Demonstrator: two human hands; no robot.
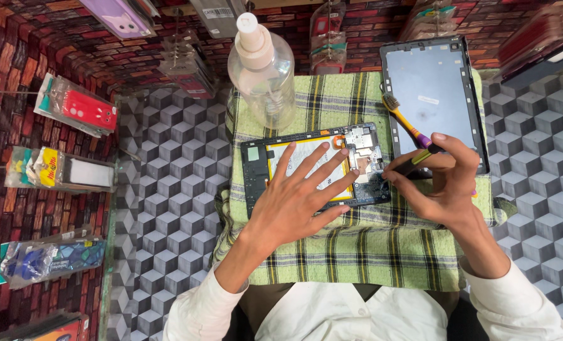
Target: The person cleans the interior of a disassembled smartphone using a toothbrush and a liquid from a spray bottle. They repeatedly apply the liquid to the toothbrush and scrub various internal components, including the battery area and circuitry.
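- The opened tablet [313, 167] lies face down in the middle of the green checked cloth [357, 252], its back cover off, so that the yellow-edged battery and the circuit board at its right end show.
- The left hand [297, 202] rests flat on the opened tablet with fingers spread and released, covering much of the battery; it grips nothing (only presses down).
- The right hand [442, 180] sits just right of the opened tablet, fingers pinched around a thin tool, the toothbrush [411, 129], whose yellow and purple handle slants up and away to the left, bristles uppermost.
- The lower tip of that tool is hidden among the fingers close to the opened tablet's right edge; whether it touches the board cannot be told.
- The removed back panel [433, 88] lies beyond and to the right of the opened tablet, grey inner face up, partly under the toothbrush.
- A clear plastic bottle [262, 69] with a pale cap stands just beyond the opened tablet, at the cloth's far edge.
- Packaged phone cases [79, 107] hang well to the left of the opened tablet.
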